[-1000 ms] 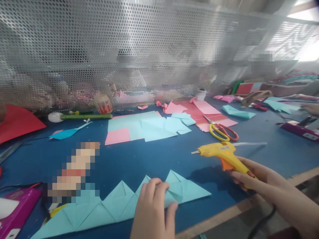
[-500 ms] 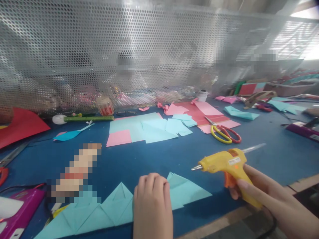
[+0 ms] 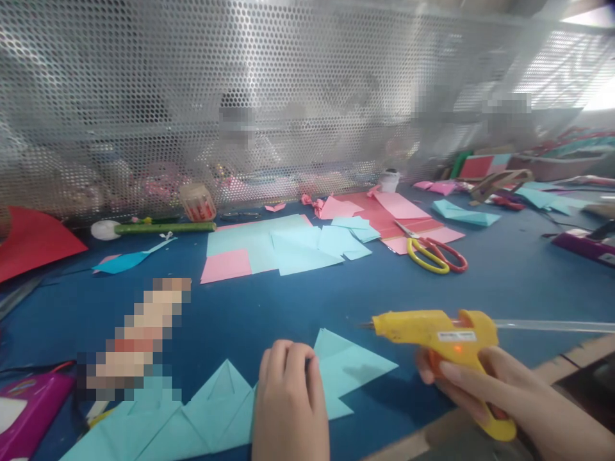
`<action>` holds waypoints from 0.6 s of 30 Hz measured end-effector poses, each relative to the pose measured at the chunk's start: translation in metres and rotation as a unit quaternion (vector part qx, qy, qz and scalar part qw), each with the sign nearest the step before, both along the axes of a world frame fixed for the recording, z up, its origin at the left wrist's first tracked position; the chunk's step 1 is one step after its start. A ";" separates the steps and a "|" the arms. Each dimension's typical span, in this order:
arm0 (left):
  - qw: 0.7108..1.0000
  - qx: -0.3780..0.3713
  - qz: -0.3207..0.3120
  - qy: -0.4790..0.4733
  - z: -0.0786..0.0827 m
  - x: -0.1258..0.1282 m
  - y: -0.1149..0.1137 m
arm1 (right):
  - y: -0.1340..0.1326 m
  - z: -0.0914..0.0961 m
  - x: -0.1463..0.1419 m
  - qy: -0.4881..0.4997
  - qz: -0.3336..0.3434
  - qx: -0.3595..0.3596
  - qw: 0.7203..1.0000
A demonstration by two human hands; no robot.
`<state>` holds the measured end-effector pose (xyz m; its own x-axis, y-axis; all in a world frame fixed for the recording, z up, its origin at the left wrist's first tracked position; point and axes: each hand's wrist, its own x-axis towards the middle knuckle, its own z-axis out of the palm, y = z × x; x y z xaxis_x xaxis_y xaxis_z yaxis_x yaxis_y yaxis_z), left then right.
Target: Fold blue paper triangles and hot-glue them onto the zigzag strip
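My left hand (image 3: pixel 289 403) rests curled, knuckles up, on a strip of folded light-blue paper triangles (image 3: pixel 216 410) at the table's near edge; its fingertips press on the paper and are partly hidden. My right hand (image 3: pixel 509 397) is closed round the handle of a yellow hot glue gun (image 3: pixel 435 330), held just above the table. The gun's nozzle points left toward the rightmost blue triangle (image 3: pixel 350 362), a short gap away. A clear glue stick (image 3: pixel 552 326) sticks out of the gun's back.
Blue table (image 3: pixel 298 301) with light-blue and pink paper sheets (image 3: pixel 273 246), yellow-and-red scissors (image 3: pixel 435 253), a green stick (image 3: pixel 163 226), red paper (image 3: pixel 33 240) at left and a purple device (image 3: pixel 29 410) at lower left. A perforated metal screen (image 3: pixel 288 96) stands behind.
My right hand brought the glue gun down and nearer to me, levelling its nozzle toward the blue triangles. My left hand curled tighter over the folded paper.
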<state>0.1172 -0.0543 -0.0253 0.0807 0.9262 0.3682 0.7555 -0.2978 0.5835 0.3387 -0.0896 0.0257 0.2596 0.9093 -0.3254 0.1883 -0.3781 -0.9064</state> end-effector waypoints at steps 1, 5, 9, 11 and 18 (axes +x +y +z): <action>1.000 0.006 -0.001 -0.001 -0.001 0.000 0.000 | 0.001 0.000 -0.001 -0.001 0.006 -0.007 1.000; 1.000 0.031 -0.004 -0.004 -0.006 -0.001 0.001 | 0.007 -0.004 -0.004 -0.014 0.030 -0.031 0.999; 0.999 0.047 -0.007 -0.003 -0.008 0.000 0.001 | 0.011 -0.004 -0.008 -0.044 0.084 -0.018 0.995; 0.999 0.052 -0.006 -0.001 -0.009 0.000 0.001 | 0.014 -0.002 -0.013 -0.044 0.104 -0.006 0.994; 0.998 0.063 -0.006 0.004 -0.011 0.001 0.001 | 0.021 0.004 -0.025 -0.069 0.105 -0.022 0.992</action>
